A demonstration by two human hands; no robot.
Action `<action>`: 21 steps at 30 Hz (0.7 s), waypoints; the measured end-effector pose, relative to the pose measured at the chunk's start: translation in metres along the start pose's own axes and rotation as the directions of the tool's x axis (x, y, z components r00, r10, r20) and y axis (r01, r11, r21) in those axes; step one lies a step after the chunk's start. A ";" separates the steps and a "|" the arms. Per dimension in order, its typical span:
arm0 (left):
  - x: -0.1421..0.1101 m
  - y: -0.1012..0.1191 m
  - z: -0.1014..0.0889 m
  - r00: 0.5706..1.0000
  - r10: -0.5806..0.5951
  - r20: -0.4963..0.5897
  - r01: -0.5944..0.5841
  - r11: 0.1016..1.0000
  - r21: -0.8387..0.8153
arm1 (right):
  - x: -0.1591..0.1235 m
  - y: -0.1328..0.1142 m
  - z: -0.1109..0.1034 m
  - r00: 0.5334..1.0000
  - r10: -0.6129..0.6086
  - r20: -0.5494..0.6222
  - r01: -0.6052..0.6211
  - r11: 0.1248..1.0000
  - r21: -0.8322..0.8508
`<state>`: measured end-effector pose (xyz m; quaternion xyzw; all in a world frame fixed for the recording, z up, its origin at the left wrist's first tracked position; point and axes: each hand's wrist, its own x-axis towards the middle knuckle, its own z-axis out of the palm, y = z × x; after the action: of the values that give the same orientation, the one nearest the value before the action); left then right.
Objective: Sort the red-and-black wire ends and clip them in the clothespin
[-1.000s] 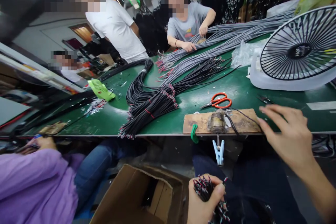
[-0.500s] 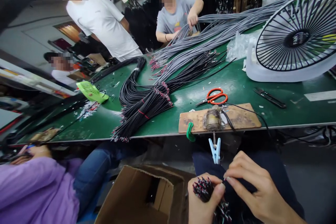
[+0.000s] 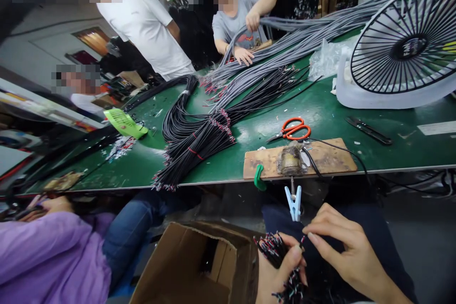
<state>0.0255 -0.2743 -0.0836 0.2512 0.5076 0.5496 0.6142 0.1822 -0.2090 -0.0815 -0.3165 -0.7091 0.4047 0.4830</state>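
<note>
My left hand (image 3: 270, 273) is wrapped round a bundle of thin black cables (image 3: 273, 248), whose short red, white and black wire ends fan out above the fist. More cable ends show below its fingers. My right hand (image 3: 345, 251) pinches the tip of one wire end just right of the bundle, thumb against forefinger. Beyond both hands, a light blue clothespin (image 3: 293, 203) hangs on the shaft of a small motor (image 3: 290, 160). That motor is fixed to a wooden board (image 3: 333, 156) at the table's near edge, beside a green clamp (image 3: 259, 177).
An open cardboard box (image 3: 171, 266) stands left of my hands. On the green table (image 3: 406, 152) lie orange-handled scissors (image 3: 294, 128), black snips (image 3: 368, 130), black cable bundles (image 3: 192, 147), grey cables (image 3: 281, 50) and a fan (image 3: 409, 47). Co-workers are across the table and at left.
The bundle in my left hand has tilted, its ends spreading wider to the left. My right hand still pinches at a wire end. Across the table, a co-worker's hands have shifted on the grey cables.
</note>
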 end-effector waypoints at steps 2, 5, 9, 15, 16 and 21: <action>0.000 0.000 -0.001 1.000 0.018 0.018 -0.019 1.000 0.023 | 0.000 0.001 0.001 1.000 0.008 0.021 -0.009 0.999 0.038; 0.000 0.001 -0.001 0.999 0.027 0.023 -0.028 0.999 0.037 | 0.000 0.002 0.001 0.998 -0.033 0.053 0.029 0.997 0.072; 0.001 0.004 0.000 1.000 0.009 -0.009 -0.008 0.998 0.054 | 0.000 0.001 0.002 0.997 -0.060 0.051 0.057 0.997 0.060; 0.008 0.006 0.000 0.995 0.101 0.022 -0.102 0.992 0.076 | -0.002 0.010 0.007 0.918 0.279 0.281 -0.378 0.828 0.414; 0.009 0.007 0.000 0.991 0.131 0.033 -0.134 0.986 0.101 | -0.001 0.014 0.009 0.882 0.318 0.347 -0.460 0.737 0.495; 0.015 0.020 -0.003 0.933 0.342 0.110 -0.358 0.850 0.387 | 0.014 0.030 0.017 0.797 0.484 0.362 -0.584 0.464 0.666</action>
<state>0.0123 -0.2562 -0.0724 0.4698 0.5434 0.5317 0.4487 0.1632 -0.1877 -0.1058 -0.2680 -0.3684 0.8082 0.3731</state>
